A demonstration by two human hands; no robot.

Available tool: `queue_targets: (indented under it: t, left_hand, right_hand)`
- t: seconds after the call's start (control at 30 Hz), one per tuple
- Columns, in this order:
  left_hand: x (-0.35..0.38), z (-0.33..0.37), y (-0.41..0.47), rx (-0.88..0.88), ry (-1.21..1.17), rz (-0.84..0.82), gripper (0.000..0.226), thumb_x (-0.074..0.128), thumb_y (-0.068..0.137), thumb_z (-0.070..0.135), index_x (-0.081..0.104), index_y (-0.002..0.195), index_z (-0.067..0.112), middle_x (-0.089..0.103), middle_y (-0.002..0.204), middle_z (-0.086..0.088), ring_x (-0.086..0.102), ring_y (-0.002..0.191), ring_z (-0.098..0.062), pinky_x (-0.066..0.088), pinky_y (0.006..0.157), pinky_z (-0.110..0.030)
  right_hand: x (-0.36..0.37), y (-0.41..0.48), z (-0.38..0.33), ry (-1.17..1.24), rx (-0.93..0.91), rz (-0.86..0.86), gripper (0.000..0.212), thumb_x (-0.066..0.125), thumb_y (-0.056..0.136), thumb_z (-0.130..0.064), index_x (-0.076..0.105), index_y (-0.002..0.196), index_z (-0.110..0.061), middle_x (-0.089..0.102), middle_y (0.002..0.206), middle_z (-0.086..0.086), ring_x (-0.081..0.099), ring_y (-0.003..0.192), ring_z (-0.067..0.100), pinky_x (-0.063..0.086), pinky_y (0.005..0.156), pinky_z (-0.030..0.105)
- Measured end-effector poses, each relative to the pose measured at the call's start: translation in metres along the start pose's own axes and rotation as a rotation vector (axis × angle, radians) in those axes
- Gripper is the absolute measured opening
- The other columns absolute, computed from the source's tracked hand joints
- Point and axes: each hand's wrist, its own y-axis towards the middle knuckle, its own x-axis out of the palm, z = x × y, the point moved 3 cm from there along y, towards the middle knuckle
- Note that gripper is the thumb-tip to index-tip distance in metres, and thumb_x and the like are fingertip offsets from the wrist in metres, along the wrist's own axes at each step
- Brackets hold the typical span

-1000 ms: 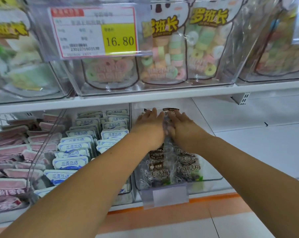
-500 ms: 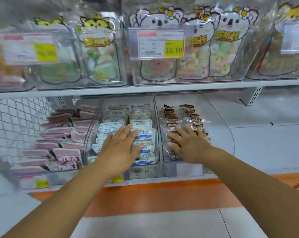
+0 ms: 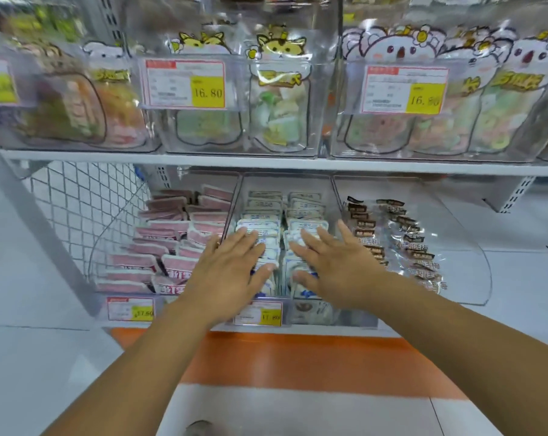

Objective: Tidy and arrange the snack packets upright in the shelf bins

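Three clear plastic bins side by side on the lower shelf board point(image 3: 502, 256); walls rigid, glossy, curved down toward the front.

Middle bin point(image 3: 333, 196): flat white packets point(image 3: 304, 215) with blue print, soft-edged and slightly puffed, set in two columns, standing on edge and leaning back. Writing on them too blurred to read.

Left bin point(image 3: 93, 262): pink packets point(image 3: 159, 247) with white borders, unevenly stacked, several tilted.

Right bin point(image 3: 474, 272): crinkly see-through packets point(image 3: 404, 237) with dark header strips and Chinese characters, overlapped in two leaning rows.

Left hand point(image 3: 231, 272) flat over the left column of white packets, fingers straight and spread, fingertips on the packet tops; nothing gripped. Right hand point(image 3: 338, 272) flat over the right column, fingers likewise spread, thumb beside the front packets; nothing pinched.

Lower price tag point(image 3: 258, 313) on the middle bin front: white with red border and yellow panel, apparently "17.80". Similar tag point(image 3: 130, 308) on the left bin, figures blurred.

Upper shelf: tall clear bins holding glossy candy bags point(image 3: 280, 99) with cartoon animal outlines and pastel sweets. Upper price tags point(image 3: 186, 84) legible as "16.80" on yellow.

White wire mesh point(image 3: 87, 209) at far left. Orange band point(image 3: 297, 360) below the shelf edge.
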Motion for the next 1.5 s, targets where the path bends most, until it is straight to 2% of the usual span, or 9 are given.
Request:
queue_targets:
  t: [0.13,0.3,0.43,0.53,0.67,0.87,1.07,1.23,1.5]
  left_hand:
    - [0.001,-0.001,0.0,0.0,-0.043,0.024,0.062,0.016,0.101,0.057,0.016,0.156,0.029,0.004,0.164,0.01,-0.006,0.15,-0.007,-0.006,0.12,-0.035]
    - [-0.005,-0.015,-0.003,-0.049,-0.355,0.228,0.059,0.035,0.104,0.041,0.011,0.157,0.028,-0.006,0.163,0.012,-0.012,0.144,0.003,-0.005,0.118,-0.023]
    - [0.001,-0.046,-0.011,-0.137,-0.31,0.17,0.068,0.028,0.099,0.057,0.007,0.157,0.028,-0.003,0.164,0.01,-0.007,0.15,-0.006,-0.001,0.121,-0.028]
    - [0.004,-0.063,-0.017,-0.145,-0.262,0.14,0.089,0.005,0.082,0.081,0.009,0.156,0.032,0.004,0.164,0.008,-0.004,0.151,-0.009,0.0,0.123,-0.036]
    - [-0.004,-0.073,-0.017,-0.154,-0.152,0.167,0.08,-0.002,0.084,0.072,0.013,0.154,0.038,0.001,0.163,0.012,-0.007,0.15,-0.007,-0.005,0.122,-0.038]
    - [0.003,-0.099,-0.015,-0.256,-0.065,0.066,0.054,0.014,0.102,0.054,0.023,0.153,0.038,0.013,0.164,0.008,0.0,0.151,-0.011,-0.002,0.123,-0.043]
    - [-0.005,-0.101,-0.006,-0.274,-0.16,0.082,0.055,0.022,0.102,0.053,0.018,0.155,0.038,-0.001,0.164,0.011,-0.006,0.151,-0.01,-0.006,0.12,-0.041]
    - [0.001,-0.095,0.006,-0.282,-0.086,-0.053,0.053,0.015,0.102,0.051,0.024,0.153,0.037,0.008,0.164,0.013,-0.01,0.151,-0.011,-0.007,0.12,-0.052]
    - [-0.013,-0.082,-0.019,-0.254,-0.158,0.106,0.058,0.021,0.098,0.057,0.031,0.151,0.037,0.014,0.163,0.011,-0.003,0.151,-0.008,-0.006,0.121,-0.043]
  right_hand:
    - [0.0,0.003,0.002,-0.057,0.048,-0.108,0.069,0.002,0.094,-0.063,-0.003,0.154,-0.03,-0.005,0.163,0.0,-0.003,0.149,0.027,-0.008,0.118,0.053]
    - [-0.025,0.023,-0.032,0.35,0.011,0.055,0.059,0.018,0.1,-0.055,0.004,0.154,-0.033,-0.004,0.163,-0.001,-0.008,0.149,0.022,-0.005,0.121,0.044]
    - [0.001,0.041,-0.054,0.241,0.0,0.014,0.069,-0.003,0.089,-0.065,-0.003,0.153,-0.038,-0.013,0.162,-0.001,-0.004,0.149,0.027,-0.003,0.12,0.05]
    - [0.001,0.046,-0.049,0.262,0.029,-0.035,0.058,0.012,0.099,-0.058,-0.002,0.152,-0.04,-0.016,0.161,-0.004,-0.01,0.149,0.024,-0.007,0.119,0.049]
    - [-0.014,0.058,-0.054,0.328,0.095,0.03,0.063,0.012,0.093,-0.068,0.0,0.151,-0.045,-0.01,0.161,-0.012,-0.02,0.147,0.021,-0.013,0.117,0.053]
    - [0.004,0.065,-0.059,0.261,0.146,-0.011,0.066,0.009,0.093,-0.067,-0.009,0.151,-0.042,-0.011,0.161,-0.011,-0.017,0.147,0.025,-0.009,0.116,0.057]
    - [-0.013,0.071,-0.033,0.514,0.226,0.049,0.063,0.014,0.092,-0.069,0.013,0.15,-0.046,0.0,0.162,-0.009,-0.009,0.149,0.023,-0.009,0.116,0.054]
    - [0.006,0.079,-0.027,0.349,0.253,-0.11,0.069,0.01,0.089,-0.075,-0.008,0.149,-0.047,-0.007,0.162,-0.003,-0.007,0.149,0.031,-0.006,0.114,0.059]
    - [-0.006,0.013,-0.029,0.54,0.215,0.21,0.06,0.032,0.098,-0.054,0.017,0.152,-0.036,0.008,0.162,-0.007,0.002,0.149,0.012,0.0,0.12,0.036]
